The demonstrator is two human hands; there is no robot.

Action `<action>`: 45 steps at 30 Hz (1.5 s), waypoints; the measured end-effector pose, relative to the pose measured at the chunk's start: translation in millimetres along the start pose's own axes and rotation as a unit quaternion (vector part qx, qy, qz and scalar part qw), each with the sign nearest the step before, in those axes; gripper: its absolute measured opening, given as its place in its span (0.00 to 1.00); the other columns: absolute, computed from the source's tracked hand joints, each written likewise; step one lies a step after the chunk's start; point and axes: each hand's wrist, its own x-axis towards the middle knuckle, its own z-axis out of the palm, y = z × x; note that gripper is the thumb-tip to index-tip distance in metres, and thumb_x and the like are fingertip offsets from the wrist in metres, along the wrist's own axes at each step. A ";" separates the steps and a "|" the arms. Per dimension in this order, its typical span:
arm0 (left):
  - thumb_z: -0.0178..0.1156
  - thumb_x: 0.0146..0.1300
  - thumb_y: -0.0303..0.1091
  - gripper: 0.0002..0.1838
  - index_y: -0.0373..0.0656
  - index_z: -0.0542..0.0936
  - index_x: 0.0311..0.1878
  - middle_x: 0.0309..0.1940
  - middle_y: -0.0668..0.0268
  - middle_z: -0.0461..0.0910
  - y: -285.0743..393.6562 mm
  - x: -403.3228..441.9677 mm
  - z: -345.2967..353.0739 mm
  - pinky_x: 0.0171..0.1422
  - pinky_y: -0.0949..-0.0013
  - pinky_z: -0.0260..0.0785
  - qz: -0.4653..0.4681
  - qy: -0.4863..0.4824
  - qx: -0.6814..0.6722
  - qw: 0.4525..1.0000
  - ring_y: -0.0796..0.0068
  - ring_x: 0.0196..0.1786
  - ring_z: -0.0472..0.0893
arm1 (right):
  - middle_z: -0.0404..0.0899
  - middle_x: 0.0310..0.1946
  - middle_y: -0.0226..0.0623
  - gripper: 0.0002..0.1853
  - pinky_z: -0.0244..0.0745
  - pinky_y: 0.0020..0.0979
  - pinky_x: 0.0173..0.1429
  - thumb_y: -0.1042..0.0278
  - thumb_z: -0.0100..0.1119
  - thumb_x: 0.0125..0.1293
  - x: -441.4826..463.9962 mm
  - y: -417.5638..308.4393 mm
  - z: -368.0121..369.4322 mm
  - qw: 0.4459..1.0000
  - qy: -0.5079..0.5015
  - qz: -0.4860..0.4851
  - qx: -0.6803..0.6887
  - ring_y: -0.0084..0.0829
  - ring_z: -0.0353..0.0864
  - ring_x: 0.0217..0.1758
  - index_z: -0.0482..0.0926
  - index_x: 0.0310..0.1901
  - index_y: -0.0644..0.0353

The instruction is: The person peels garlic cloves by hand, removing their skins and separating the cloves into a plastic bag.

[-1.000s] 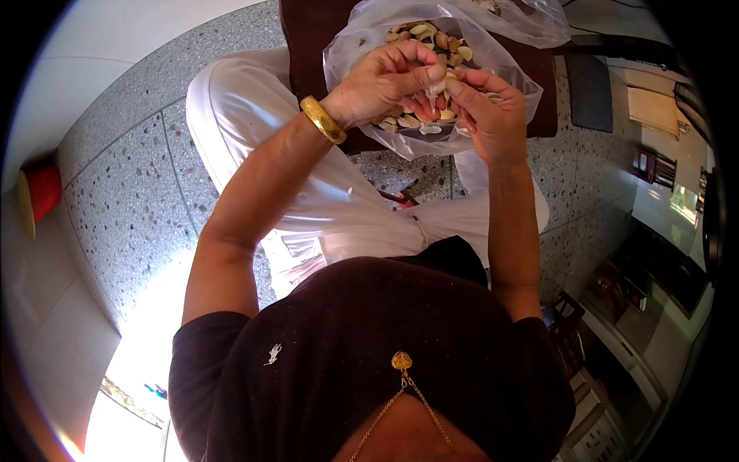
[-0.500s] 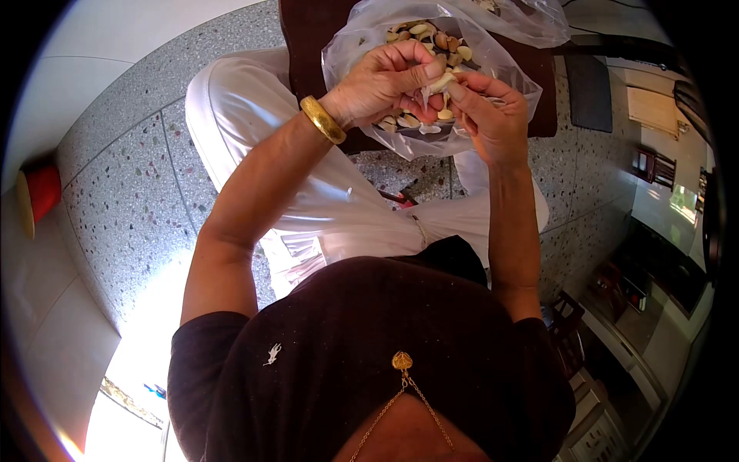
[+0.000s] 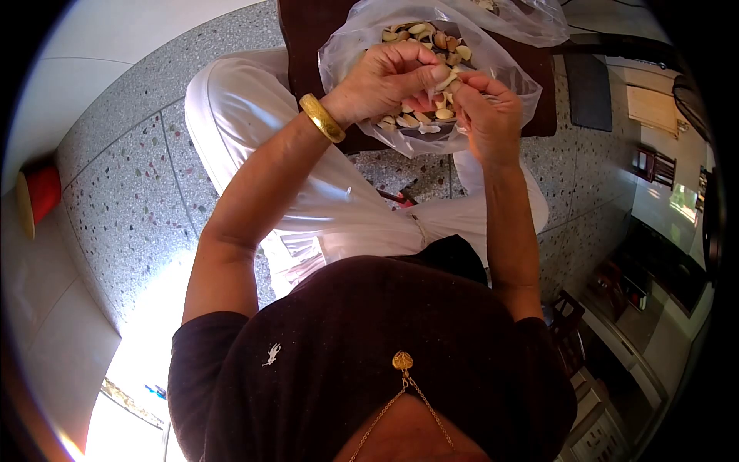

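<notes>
A pale garlic clove (image 3: 449, 78) is pinched between my two hands, above an open clear plastic bag (image 3: 339, 55). My left hand (image 3: 399, 77), with a gold bangle at its wrist, grips the clove between thumb and forefinger. From the right, my right hand (image 3: 486, 112) pinches the other side of it with thumb and finger. Several loose cloves (image 3: 444, 114), white and brownish, lie in the bag below and beyond my fingers, with bits of papery skin among them. My hands hide part of the pile.
The bag rests on a dark brown surface (image 3: 539, 115). A second plastic bag (image 3: 535, 23) lies behind it. My legs in white trousers (image 3: 239, 115) are folded around the near side. A red-handled tool (image 3: 399, 198) is on the speckled floor (image 3: 127, 185) below.
The clove has turned and shifted slightly between my fingertips. My right hand has moved a little down, and the bag's left edge has spread slightly outward.
</notes>
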 end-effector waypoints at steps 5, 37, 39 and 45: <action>0.60 0.59 0.29 0.10 0.38 0.77 0.44 0.30 0.67 0.80 1.9 -1.2 -0.7 0.36 0.80 0.74 0.016 0.001 0.063 0.998 0.84 0.31 0.79 | 0.77 0.25 0.33 0.02 0.67 0.17 0.32 0.79 0.58 0.52 4.3 1.8 -2.7 0.978 0.015 -0.105 -0.180 0.17 0.73 0.27 0.78 0.28 0.68; 0.54 0.62 0.28 0.11 0.37 0.71 0.47 0.39 0.65 0.74 0.0 -0.2 -0.4 0.44 0.70 0.78 -0.049 0.009 -0.138 0.989 0.70 0.40 0.80 | 0.75 0.23 0.27 0.09 0.64 0.13 0.27 0.73 0.60 0.58 2.8 -8.4 -2.3 0.999 0.031 -0.022 -0.013 0.14 0.70 0.23 0.79 0.39 0.69; 0.55 0.62 0.29 0.11 0.37 0.71 0.47 0.38 0.65 0.75 -1.4 -0.3 -0.3 0.44 0.71 0.78 -0.048 0.010 -0.115 0.992 0.73 0.40 0.80 | 0.75 0.23 0.28 0.09 0.65 0.13 0.28 0.74 0.60 0.58 3.2 -10.4 -4.3 0.999 0.039 -0.027 -0.017 0.14 0.71 0.24 0.79 0.39 0.69; 0.58 0.60 0.29 0.10 0.37 0.75 0.45 0.36 0.66 0.79 -0.5 -1.8 4.3 0.39 0.78 0.76 -0.005 0.012 -0.003 1.000 0.81 0.37 0.79 | 0.77 0.28 0.31 0.08 0.70 0.16 0.31 0.74 0.62 0.56 7.5 2.5 0.2 0.977 0.032 -0.118 -0.175 0.16 0.74 0.29 0.79 0.36 0.69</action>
